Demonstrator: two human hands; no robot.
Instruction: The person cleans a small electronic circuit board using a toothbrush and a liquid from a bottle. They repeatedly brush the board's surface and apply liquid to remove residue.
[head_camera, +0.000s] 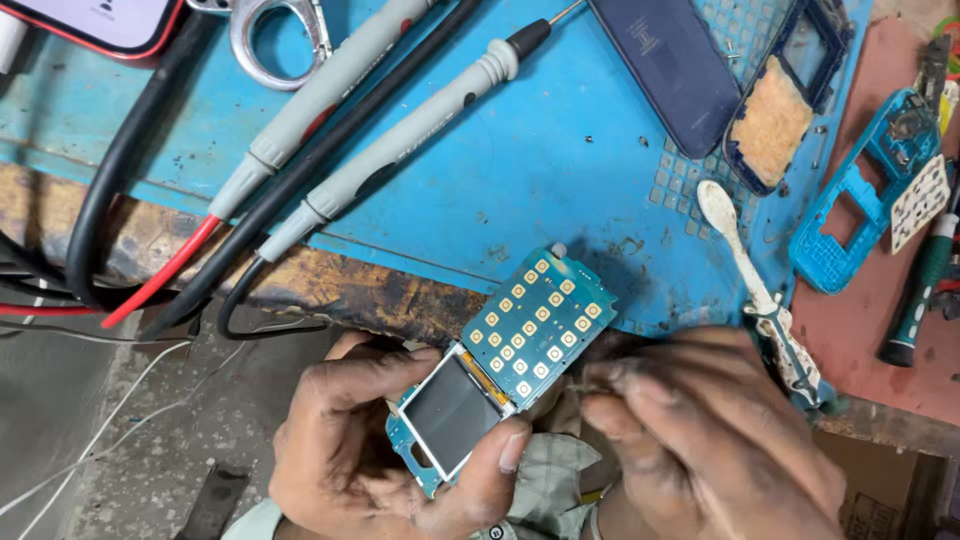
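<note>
The left hand (385, 450) holds a phone board (505, 365) near the bottom of the view, just in front of the bench (330, 300) edge. Its fingers are curled around the lower end of the board, and the thumb presses beside the small grey screen (450, 413). The board is teal, with rows of round gold key pads above the screen, and it tilts up to the right. The right hand (715, 440) is just beside the board on the right. Its fingers are pinched close together at the board's edge, but it is blurry, so I cannot tell if it holds anything. A blue mat (520, 150) covers the bench. On the mat lie two grey test probes (400, 145), one with a red wire (160, 275) and one with a black wire (245, 290). A dark phone cover (675, 70) lies at the top. Beside it is a blue frame (790, 95) with a tan pad inside. A white brush (750, 270) lies near the right hand. Further right sit a light blue phone shell (860, 195) and a green screwdriver (920, 295). Metal tweezers (270, 40) show at the top left.
</note>
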